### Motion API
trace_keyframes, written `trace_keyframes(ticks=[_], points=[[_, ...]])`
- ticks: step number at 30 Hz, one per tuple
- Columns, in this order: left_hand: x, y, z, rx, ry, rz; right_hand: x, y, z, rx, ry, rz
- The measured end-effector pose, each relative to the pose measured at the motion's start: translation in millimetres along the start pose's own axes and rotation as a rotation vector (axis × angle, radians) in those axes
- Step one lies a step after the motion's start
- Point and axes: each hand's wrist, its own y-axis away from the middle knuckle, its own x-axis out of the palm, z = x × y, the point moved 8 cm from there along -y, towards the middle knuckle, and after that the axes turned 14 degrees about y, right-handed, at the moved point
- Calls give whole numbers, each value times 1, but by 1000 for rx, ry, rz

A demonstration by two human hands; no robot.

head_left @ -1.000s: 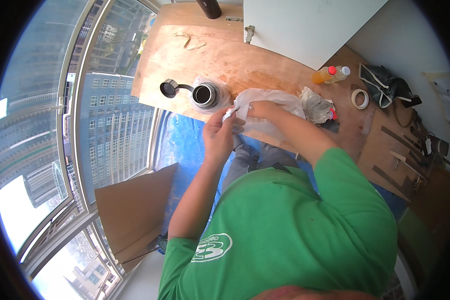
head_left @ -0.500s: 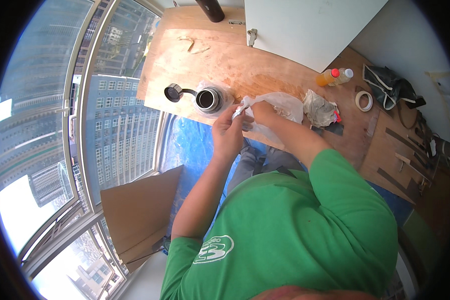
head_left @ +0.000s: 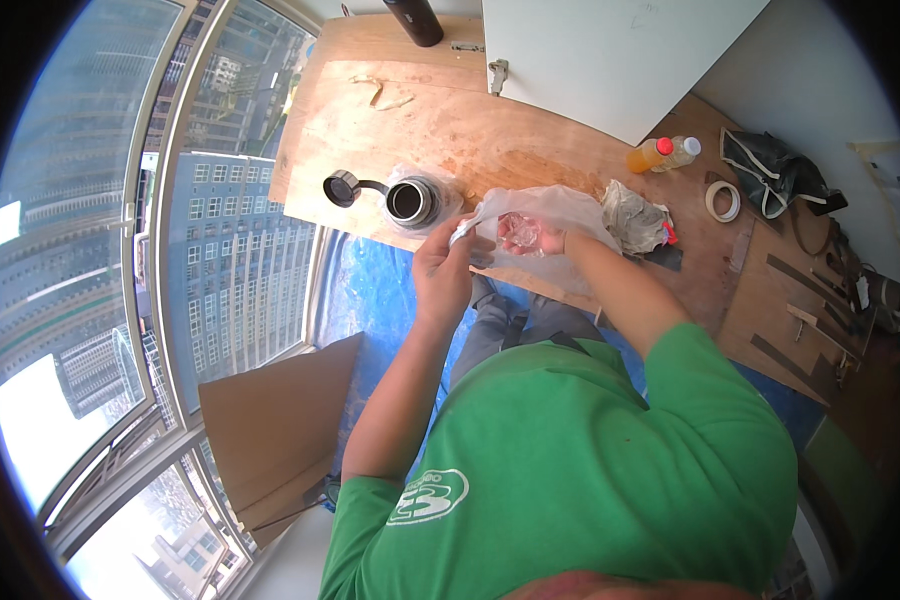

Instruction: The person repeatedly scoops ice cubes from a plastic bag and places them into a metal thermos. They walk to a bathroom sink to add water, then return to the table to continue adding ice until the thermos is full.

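Observation:
A thin translucent plastic bag (head_left: 562,203) hangs at the table's near edge. My left hand (head_left: 442,268) pinches the gathered rim of this bag. In the bag's mouth my right hand (head_left: 550,241) is cupped around clear, shiny lumps (head_left: 520,232) that look like ice. Part of its fingers are veiled by the plastic. Just left of the bag stands a wide-mouthed dark flask (head_left: 432,202), uncapped, with clear film around its base. Its round black lid (head_left: 341,187) lies to the left, joined to it by a strap.
Crumpled pale cloth or paper (head_left: 632,218) lies right of the bag, with two bottles (head_left: 652,155) behind it. Farther right are a tape roll (head_left: 722,201), a dark bag (head_left: 770,170) and several tools. A white panel (head_left: 610,60) and a dark cylinder (head_left: 415,22) occupy the back.
My right hand, earlier hidden deep in the plastic bag, has turned and come up with clear lumps in it. My left hand has shifted slightly left and down, still pinching the rim.

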Motion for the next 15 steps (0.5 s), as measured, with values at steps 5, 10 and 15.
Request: trace_keyframes(ticks=[5,10,15], points=[[6,0,-3,22,-13,12,2,-1,-14,-20,-280,7],[0,0,3,13,-19,-10,10,17,-9,-122,-286,-50],[-7,-3,8,-28,-19,-27,34,48,9,-107,-301,-102]])
